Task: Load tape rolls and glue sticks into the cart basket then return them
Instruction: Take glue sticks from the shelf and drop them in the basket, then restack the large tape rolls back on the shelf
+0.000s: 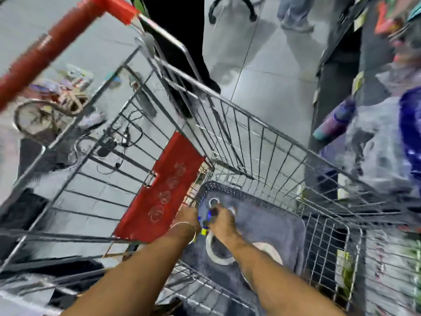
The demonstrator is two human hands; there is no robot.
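My left hand (187,215) and right hand (222,221) were closed together on blue-and-yellow glue sticks (206,221), low inside the cart basket (262,137). Tape rolls (219,249) lay on its grey liner (273,222) beneath my wrists.

both hands reach into the wire cart basket (262,142), the left hand (188,216) and right hand (222,221) meeting over a small blue-and-yellow item (205,221), blurred, above white tape rolls (218,250) on a grey liner (273,222).
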